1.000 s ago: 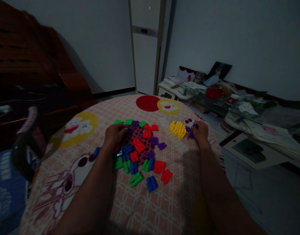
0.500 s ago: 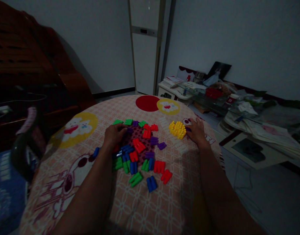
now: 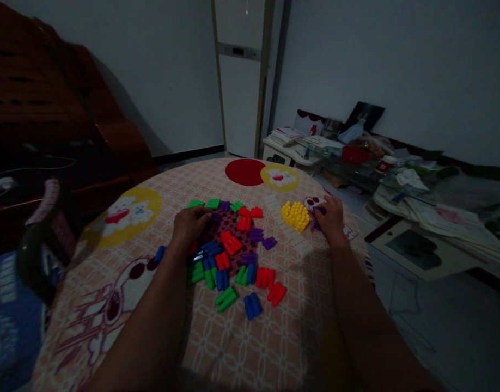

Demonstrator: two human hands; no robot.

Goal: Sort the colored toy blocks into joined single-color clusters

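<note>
On the left side of the pile, my left hand (image 3: 189,224) has its fingertips closed at a purple block (image 3: 215,217), low over the cloth. My right hand (image 3: 330,218) is pinched on a small purple block (image 3: 321,210), just right of a cluster of yellow pieces (image 3: 295,216). Between the hands lie loose plastic blocks: a red block (image 3: 231,243), a blue block (image 3: 252,306), a green block (image 3: 226,299), a purple block (image 3: 269,243) and several others. My left hand and forearm hide part of the pile.
A patterned cloth covers the round table (image 3: 233,354). A chair (image 3: 37,245) stands at the left, near a wooden bench (image 3: 119,136). On the right, a cluttered cabinet (image 3: 413,239) holds papers and bags. A tall white appliance (image 3: 242,98) stands behind.
My right hand's fingers have drawn together around the small purple block and lifted it slightly away from the yellow cluster. My left hand has hardly moved.
</note>
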